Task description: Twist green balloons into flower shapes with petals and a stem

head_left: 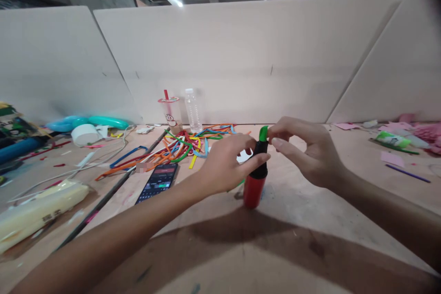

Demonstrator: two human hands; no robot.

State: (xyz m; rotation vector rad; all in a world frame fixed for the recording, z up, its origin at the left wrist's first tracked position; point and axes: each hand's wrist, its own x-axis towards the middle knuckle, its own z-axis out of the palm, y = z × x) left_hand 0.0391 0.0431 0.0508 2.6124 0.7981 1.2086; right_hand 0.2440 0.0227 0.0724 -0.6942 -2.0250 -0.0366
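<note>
A balloon pump with a red body (253,192) and a black top stands upright on the table in front of me. My left hand (232,161) is closed round its black top, thumb across the near side. A green balloon (263,134) sits over the nozzle at the top. At the balloon, my right hand (306,151) has its thumb and fingertips drawn together against the green rubber. Part of a green strip shows low behind my left hand; whether it belongs to the same balloon I cannot tell.
Left of the pump lie a phone (159,183) and a tangle of uninflated long balloons (179,149). A drink cup (171,115) and a plastic bottle (193,112) stand by the white partition. A cream-coloured package (44,211) is at left, pink scraps (392,158) at right.
</note>
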